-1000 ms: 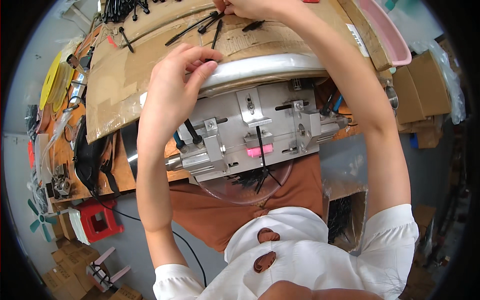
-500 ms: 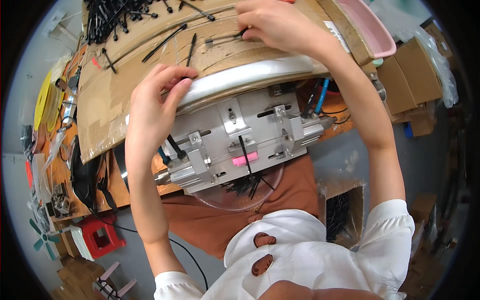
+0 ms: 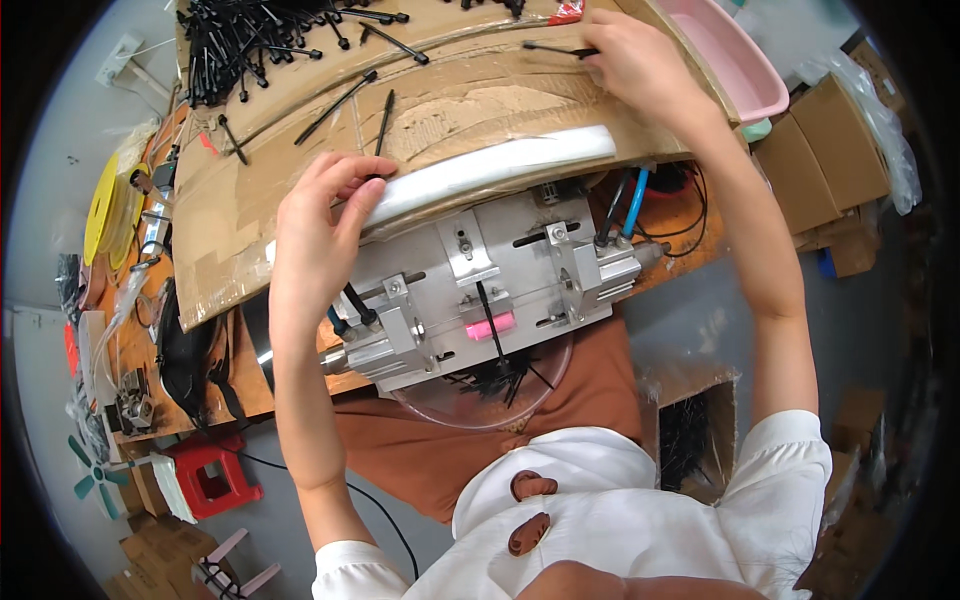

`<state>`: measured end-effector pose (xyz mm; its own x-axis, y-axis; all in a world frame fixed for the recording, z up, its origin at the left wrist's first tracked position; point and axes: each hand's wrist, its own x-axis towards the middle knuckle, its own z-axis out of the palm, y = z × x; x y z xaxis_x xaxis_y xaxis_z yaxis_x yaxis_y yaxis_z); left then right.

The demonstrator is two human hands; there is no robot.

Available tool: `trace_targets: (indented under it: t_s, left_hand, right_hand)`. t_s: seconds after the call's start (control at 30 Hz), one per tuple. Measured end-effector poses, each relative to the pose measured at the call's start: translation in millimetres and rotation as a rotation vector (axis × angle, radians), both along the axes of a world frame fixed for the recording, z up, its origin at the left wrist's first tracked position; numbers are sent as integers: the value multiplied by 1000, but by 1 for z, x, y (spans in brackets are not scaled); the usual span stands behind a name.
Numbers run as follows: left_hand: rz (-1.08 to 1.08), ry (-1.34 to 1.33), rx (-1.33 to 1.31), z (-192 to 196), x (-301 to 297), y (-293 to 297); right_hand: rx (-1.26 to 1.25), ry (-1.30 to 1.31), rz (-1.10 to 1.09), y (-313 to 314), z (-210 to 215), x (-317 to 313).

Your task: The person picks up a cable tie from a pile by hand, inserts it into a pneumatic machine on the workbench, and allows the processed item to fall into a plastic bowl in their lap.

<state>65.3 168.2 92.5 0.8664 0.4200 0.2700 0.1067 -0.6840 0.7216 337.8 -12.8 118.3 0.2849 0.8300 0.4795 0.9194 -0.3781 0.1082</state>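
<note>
The left hand's (image 3: 325, 205) fingers were clamped on the near end of a slender black plastic rod (image 3: 385, 122) above a tan cardboard sheet (image 3: 225, 240), just beyond a glossy white curved strip (image 3: 500, 160). The right hand's (image 3: 642, 70) fingers were together on the right end of another thin black rod (image 3: 552, 48), farther right. On the sheet's far edge, a red sticker's (image 3: 568, 12) marks were too small to read.

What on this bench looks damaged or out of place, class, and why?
The cardboard looks damaged: its surface seems scuffed and peeled beyond the white strip. Several black rods lie scattered at differing angles, apart from the black pile at upper left.
</note>
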Motion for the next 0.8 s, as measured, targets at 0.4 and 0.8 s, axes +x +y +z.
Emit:
trace_targets:
  t_s: [0.4,0.8]
  left_hand:
    - [0,-59,54,-1,1,-3]
    - [9,-51,-10,-4,0,-3]
  right_hand:
    - [85,28,-113,-46,24,33]
    - [-34,86,21,-60,9,38]
